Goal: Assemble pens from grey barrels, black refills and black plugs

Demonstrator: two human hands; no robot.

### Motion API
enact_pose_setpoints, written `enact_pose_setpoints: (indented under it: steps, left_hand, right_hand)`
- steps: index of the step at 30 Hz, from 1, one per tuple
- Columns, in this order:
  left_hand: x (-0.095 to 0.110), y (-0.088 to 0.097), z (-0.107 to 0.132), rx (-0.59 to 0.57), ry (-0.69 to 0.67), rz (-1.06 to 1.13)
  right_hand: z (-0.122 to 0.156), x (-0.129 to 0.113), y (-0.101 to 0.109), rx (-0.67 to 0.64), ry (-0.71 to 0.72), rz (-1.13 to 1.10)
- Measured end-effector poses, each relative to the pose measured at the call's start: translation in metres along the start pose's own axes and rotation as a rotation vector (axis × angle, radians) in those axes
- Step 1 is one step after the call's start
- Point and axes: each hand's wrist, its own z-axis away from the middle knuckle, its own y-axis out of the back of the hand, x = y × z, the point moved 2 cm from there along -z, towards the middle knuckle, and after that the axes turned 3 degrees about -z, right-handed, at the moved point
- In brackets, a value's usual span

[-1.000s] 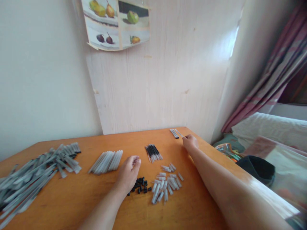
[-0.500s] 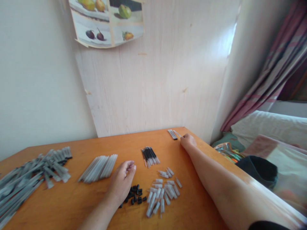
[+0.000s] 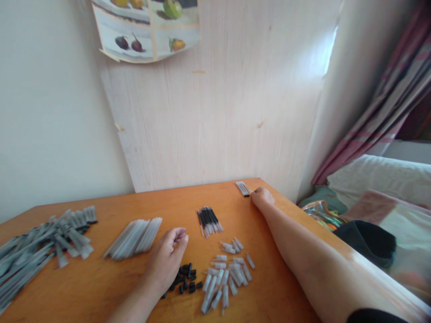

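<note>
My right hand (image 3: 263, 196), at the far right of the table, pinches the near end of a slim, clear pen (image 3: 248, 187). That pen lies beside a short row of similar pens (image 3: 241, 188) with black near ends. My left hand (image 3: 171, 251) is loosely curled over the table, and nothing shows in its fingers. Below it is a heap of small black plugs (image 3: 191, 286), partly hidden by the hand. Several translucent pointed pieces (image 3: 224, 278) lie to its right. A bundle of thin black sticks with pale ends (image 3: 208, 220) lies between the hands.
Left of my left hand lies a stack of clear tubes (image 3: 134, 237). Farther left is a large pile of clear tubes with black parts (image 3: 50, 237). The wooden table (image 3: 161, 199) meets a wall panel (image 3: 215, 125). Beyond its right edge are a dark container (image 3: 367, 242) and bedding.
The pen in my right hand has moved closer against the row. My left hand stays curled in place. The view has shifted slightly.
</note>
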Motion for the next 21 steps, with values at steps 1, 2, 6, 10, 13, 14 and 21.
enact_pose_setpoints:
  steps: [1,2,6,10,13,14,21]
  left_hand:
    - [0.000,0.000,0.000,-0.001,0.000,-0.001]
    - [0.000,0.000,0.000,-0.001,-0.002,-0.001]
    - [0.000,-0.001,0.000,-0.003,-0.003,-0.004]
    - [0.000,0.000,0.000,-0.002,0.006,-0.001]
    - [0.000,0.001,0.001,-0.007,0.010,-0.006]
    - [0.000,0.001,0.001,-0.007,0.009,-0.009]
    - [0.000,0.000,0.000,0.009,-0.005,-0.008]
  right_hand:
    - [0.000,0.000,-0.001,0.000,0.002,0.001]
    - [-0.001,0.000,-0.001,0.000,0.005,0.001]
    - [-0.001,0.001,-0.002,-0.002,0.021,-0.001]
    - [-0.002,0.004,0.001,-0.001,0.038,-0.011]
    - [-0.006,0.006,0.001,-0.004,0.080,-0.024]
    - [-0.007,0.006,0.001,-0.006,0.100,-0.028]
    - [-0.013,0.006,-0.006,-0.035,0.263,-0.033]
